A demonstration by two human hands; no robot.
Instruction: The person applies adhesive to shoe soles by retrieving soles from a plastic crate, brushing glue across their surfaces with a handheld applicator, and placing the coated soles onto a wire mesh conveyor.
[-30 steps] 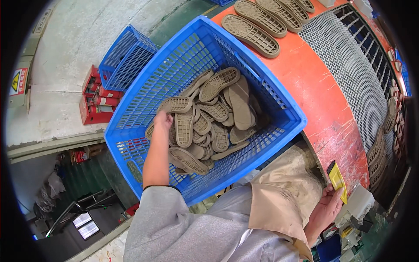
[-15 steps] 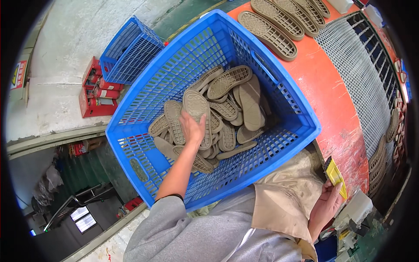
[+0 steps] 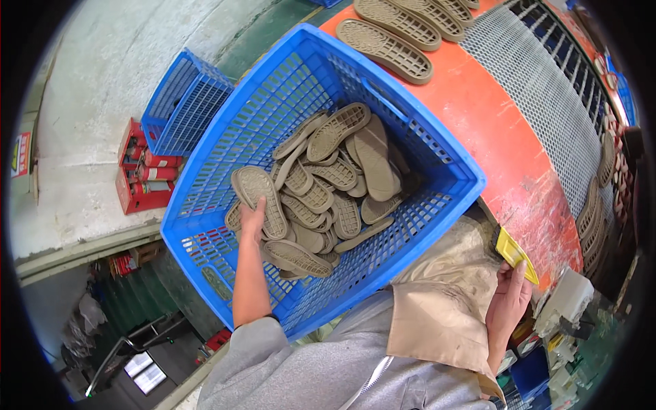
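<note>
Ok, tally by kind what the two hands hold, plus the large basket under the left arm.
Brown shoe sole, in the left hand: 1
Yellow brush, in the right hand: 1
Large blue plastic basket: 1
Total: 3
The piled soles overlap too much to count; left out.

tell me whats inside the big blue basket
Inside the big blue basket is a heap of brown shoe soles, one of them held by the left hand. Many overlap, so the lower ones are mostly covered, and whatever lies beneath the heap cannot be seen.
</note>
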